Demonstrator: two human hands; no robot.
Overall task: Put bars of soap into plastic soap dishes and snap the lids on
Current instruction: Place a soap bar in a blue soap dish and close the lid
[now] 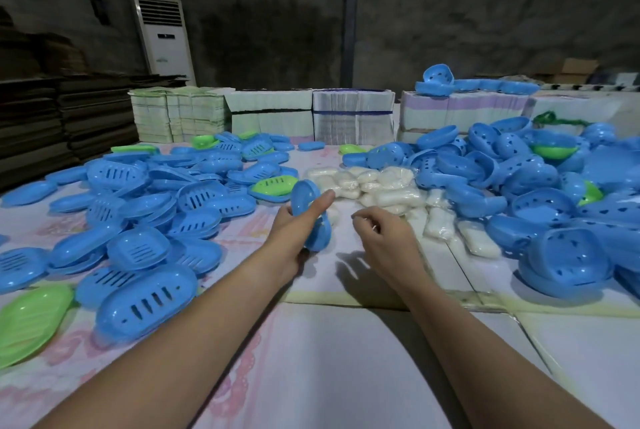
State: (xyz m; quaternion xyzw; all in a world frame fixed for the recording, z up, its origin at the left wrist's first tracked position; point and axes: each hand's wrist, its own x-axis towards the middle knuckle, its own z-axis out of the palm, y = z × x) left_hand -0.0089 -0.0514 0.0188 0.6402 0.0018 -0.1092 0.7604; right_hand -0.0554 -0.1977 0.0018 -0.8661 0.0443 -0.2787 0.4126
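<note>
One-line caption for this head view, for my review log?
Left hand grips a blue plastic soap dish on edge; empty right hand hovers near wrapped white soap bars.

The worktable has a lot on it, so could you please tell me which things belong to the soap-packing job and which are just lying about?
Belongs to the job:
- blue soap dish, held on edge by the left hand
- right hand, holding nothing
- wrapped soap bars
- slotted blue pieces
- holed blue dishes

Just lying about:
- bundled paper stacks
- standing air conditioner
- flattened cardboard
</note>
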